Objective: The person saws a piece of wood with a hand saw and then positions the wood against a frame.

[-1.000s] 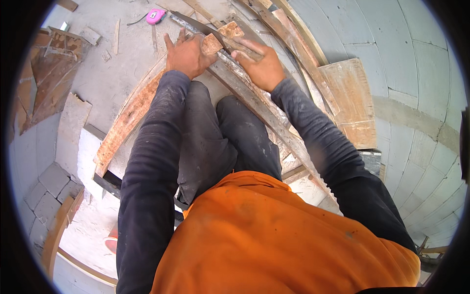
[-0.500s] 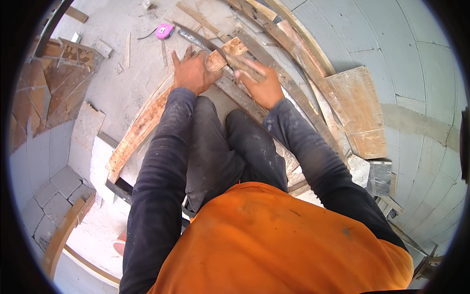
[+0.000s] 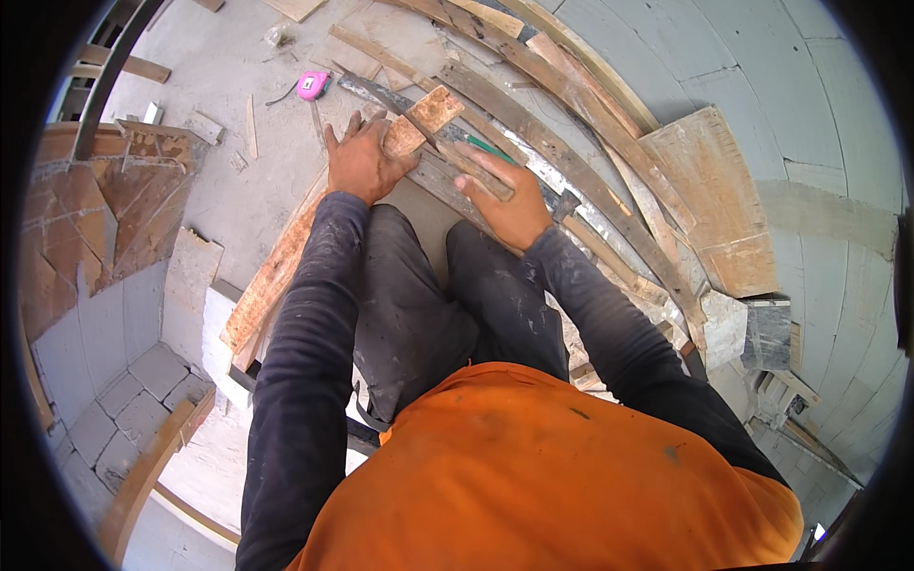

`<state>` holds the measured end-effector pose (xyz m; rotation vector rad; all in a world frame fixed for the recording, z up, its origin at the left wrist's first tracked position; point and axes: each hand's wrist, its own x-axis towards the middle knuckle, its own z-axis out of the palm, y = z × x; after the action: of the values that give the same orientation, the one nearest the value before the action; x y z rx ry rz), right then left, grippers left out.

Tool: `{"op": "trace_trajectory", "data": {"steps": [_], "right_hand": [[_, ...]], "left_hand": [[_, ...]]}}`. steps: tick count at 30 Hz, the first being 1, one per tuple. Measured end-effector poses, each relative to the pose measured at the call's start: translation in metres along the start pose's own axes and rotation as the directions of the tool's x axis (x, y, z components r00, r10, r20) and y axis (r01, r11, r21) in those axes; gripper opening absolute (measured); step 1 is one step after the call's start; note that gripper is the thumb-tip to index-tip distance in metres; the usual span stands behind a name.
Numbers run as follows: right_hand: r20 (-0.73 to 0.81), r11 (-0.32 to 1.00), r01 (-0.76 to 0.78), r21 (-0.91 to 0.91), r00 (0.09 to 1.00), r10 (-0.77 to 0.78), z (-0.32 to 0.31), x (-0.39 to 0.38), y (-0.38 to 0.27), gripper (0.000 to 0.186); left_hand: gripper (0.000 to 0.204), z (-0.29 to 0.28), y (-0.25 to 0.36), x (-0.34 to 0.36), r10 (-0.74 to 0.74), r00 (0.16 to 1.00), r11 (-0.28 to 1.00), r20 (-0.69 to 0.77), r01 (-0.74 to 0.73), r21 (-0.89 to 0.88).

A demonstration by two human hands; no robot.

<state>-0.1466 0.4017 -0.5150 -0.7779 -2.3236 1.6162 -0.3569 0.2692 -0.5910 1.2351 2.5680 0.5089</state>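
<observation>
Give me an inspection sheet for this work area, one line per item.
Surface: grey concrete floor, dusty, with scattered wood offcuts.
Job's things: reddish wooden plank running from lower left up to the hands; a small wood strip and a green pencil at the right hand.
Clutter: pink tape measure on the floor; long curved-looking battens; plywood sheet leaning by the wall.
Hands: left hand flat on the plank, fingers spread; right hand pressing the strip.
Cables: nothing seen.
Surroundings: grey block wall at right, brown tiles at left, blocks lower left.
</observation>
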Motion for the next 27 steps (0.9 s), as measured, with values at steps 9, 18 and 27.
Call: {"op": "trace_trajectory", "data": {"steps": [9,18,27], "right_hand": [[0.033,0.998,-0.050,0.028,0.998,0.049,-0.026,-0.064,-0.011,0.051],[0.046,0.996,-0.058,-0.068,0.997,0.061,-0.045,-0.073,-0.042,0.050],[0.106,0.957,-0.043,-0.288,0.991,0.076,-0.017,0.040,-0.040,0.051]], "left_hand": [[0.081,-0.011,-0.009,-0.011,-0.021,1.000,0.999,0.011,0.021,0.045],[0.083,-0.011,-0.002,-0.003,-0.095,0.994,0.995,0.055,0.094,0.014],[0.081,-0.008,0.014,0.004,-0.048,0.999,0.999,0.023,0.048,-0.001]]}}
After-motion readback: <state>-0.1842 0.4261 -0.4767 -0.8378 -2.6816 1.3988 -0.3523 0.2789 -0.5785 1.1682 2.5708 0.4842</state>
